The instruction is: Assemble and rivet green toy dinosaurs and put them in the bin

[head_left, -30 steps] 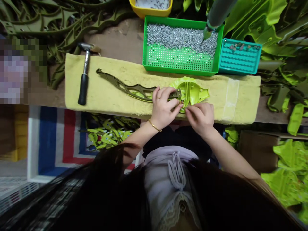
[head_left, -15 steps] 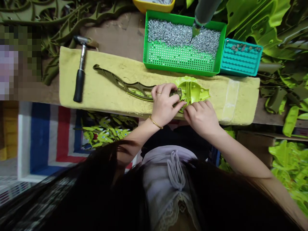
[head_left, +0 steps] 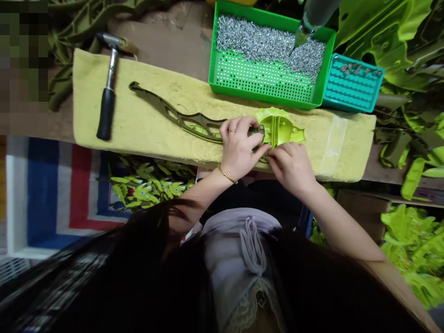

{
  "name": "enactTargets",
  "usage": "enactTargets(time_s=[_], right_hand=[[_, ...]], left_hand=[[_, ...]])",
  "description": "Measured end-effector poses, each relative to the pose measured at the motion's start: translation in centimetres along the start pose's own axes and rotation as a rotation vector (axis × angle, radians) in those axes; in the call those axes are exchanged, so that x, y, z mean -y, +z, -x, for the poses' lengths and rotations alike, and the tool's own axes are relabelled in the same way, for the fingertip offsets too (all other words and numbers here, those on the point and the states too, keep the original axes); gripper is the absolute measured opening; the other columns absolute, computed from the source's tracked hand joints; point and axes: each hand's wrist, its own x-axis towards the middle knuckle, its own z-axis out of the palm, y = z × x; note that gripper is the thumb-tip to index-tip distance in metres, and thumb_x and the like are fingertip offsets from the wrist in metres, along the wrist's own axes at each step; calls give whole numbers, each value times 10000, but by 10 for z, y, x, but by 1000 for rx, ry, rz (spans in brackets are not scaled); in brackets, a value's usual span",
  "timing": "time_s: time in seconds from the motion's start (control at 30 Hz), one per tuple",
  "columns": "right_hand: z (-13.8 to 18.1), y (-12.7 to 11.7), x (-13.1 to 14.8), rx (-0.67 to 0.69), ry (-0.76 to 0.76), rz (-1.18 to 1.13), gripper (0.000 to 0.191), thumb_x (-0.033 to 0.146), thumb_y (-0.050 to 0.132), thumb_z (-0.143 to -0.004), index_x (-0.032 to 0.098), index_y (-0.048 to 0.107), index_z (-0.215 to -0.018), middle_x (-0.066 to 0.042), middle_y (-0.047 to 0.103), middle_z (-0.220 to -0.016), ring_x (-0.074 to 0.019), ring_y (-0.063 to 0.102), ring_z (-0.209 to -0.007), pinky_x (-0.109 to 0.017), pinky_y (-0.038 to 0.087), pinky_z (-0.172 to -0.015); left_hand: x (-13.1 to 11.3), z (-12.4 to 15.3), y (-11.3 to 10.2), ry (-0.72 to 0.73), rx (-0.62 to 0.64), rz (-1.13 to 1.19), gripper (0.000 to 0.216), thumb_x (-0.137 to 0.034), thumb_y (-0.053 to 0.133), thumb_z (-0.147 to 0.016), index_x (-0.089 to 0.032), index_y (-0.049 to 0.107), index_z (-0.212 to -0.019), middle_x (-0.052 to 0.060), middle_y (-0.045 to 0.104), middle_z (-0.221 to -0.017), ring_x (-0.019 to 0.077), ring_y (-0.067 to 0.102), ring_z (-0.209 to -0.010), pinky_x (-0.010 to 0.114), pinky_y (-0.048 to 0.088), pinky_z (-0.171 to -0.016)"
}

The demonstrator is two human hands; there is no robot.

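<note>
A curved olive plastic piece [head_left: 163, 108] lies on the yellow padded board [head_left: 152, 148], joined or laid against a lime-green plastic part [head_left: 286, 132] at its right end. My left hand [head_left: 241, 143] is wrapped over the olive piece where it meets the green one, thumb reaching toward the lower edge. Close beside that thumb, the fingertips of my right hand [head_left: 293, 166] are pinched together at the green part's near edge. Whatever sits in that pinch is too small and hidden to make out.
Behind the board stands a green basket [head_left: 211, 69] of small metal screws, with a power screwdriver's tip [head_left: 300, 39] hanging over it. A teal tray [head_left: 354, 90] adjoins it. A hammer [head_left: 107, 101] lies at left. Lime-green parts [head_left: 412, 249] are piled at lower right.
The whole view has shifted and tilted slightly. Both hands keep nearly the same hold on the parts, with only small finger movement.
</note>
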Motion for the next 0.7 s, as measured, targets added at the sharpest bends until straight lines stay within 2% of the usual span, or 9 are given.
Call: enactTargets(time_s=[0.1,0.27,0.43,0.6,0.7], right_hand=[[4,9,-4,-71,-60,-15,187,285,477,-931,202,643,-957,-50,675,-861,-190,511,-801,-342,312,-720],[-2,15,0,-66,38,18,176,260,481,-911,199,622,-824,-37,649,-779,-184,528,-782,-346,287,-717],[-7,10,10,-58,70,9,130,218,518,-860,192,631,-801,-33,643,-746,-190,547,-748,-343,292,-687],[-10,18,16,-149,90,-36,113,183,542,-843,194,638,-786,-37,656,-747,-190,585,-728,-336,366,-677],[-8,9,7,-220,75,-186,106,220,551,-871,189,643,-827,-46,666,-758,-173,606,-733,-300,435,-657]], left_hand=[[1,0,0,-2,13,22,282,-413,578,-872,-213,616,-676,48,588,-1122,262,481,-1121,522,270,-1028],[1,0,0,-11,5,28,265,-417,600,-865,-217,638,-695,53,594,-1126,266,477,-1117,512,268,-1024],[-1,1,-9,78,-63,-19,231,-354,641,-844,-198,647,-675,83,622,-1066,257,513,-1037,465,352,-928],[5,-6,-16,106,-86,-20,218,-292,618,-858,-193,657,-668,95,641,-1052,256,550,-1028,473,381,-926],[4,-3,-21,160,-75,-31,198,-285,606,-870,-204,675,-702,89,652,-1071,251,566,-1045,472,400,-951]])
